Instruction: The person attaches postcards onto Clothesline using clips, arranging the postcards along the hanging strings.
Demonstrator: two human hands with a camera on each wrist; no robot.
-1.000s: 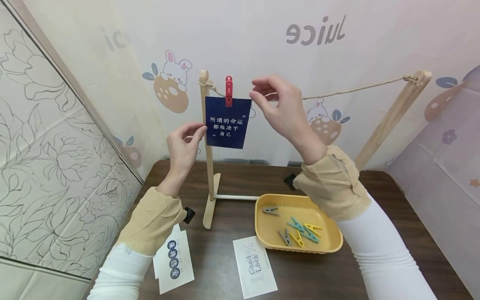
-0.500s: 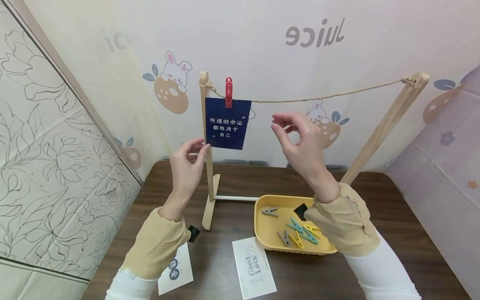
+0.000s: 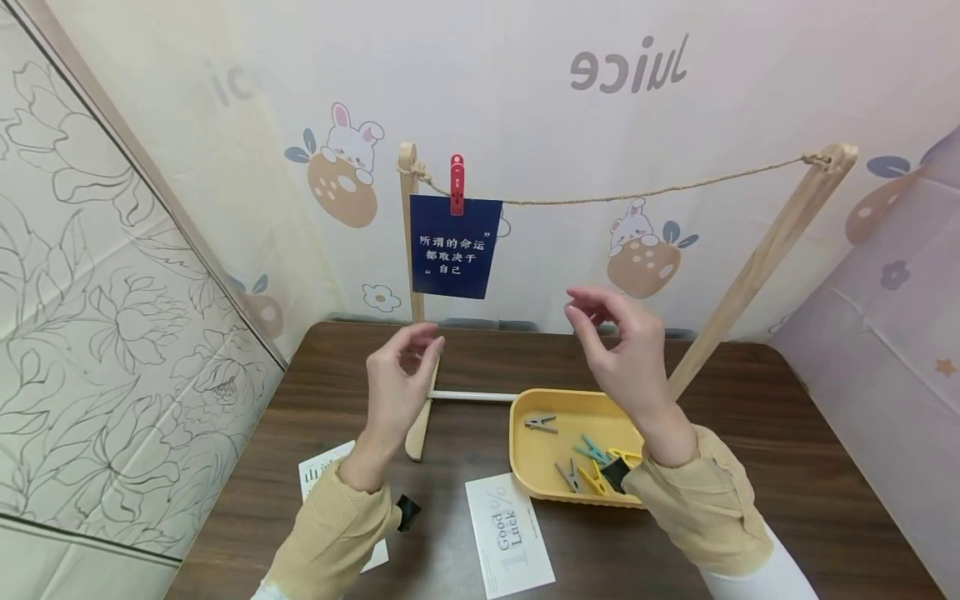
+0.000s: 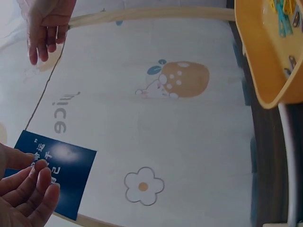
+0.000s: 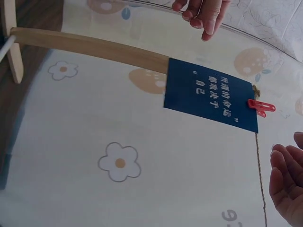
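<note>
A dark blue card (image 3: 453, 247) with white characters hangs from a twine line (image 3: 615, 200), held at its top edge by a red clothespin (image 3: 457, 183). Below the card, my left hand (image 3: 397, 379) is in the air with loosely bent fingers and nothing in them. To the right, my right hand (image 3: 628, 350) hovers above the yellow tray (image 3: 519, 454), its fingers likewise loosely curved around nothing. In the right wrist view the clothespin (image 5: 260, 107) sits on the card's edge at the line, apart from both hands.
Several grey, teal and yellow clothespins (image 3: 592, 450) lie in the tray, partly hidden by the right wrist. A "Good Luck" card (image 3: 510, 533) lies on the table; another white card (image 3: 318, 467) is partly under the left sleeve. Wooden posts (image 3: 765, 258) carry the line.
Both hands have come down from beside the hanging card, the left from its lower left edge, the right from the line. Card and red clothespin stay hanging.
</note>
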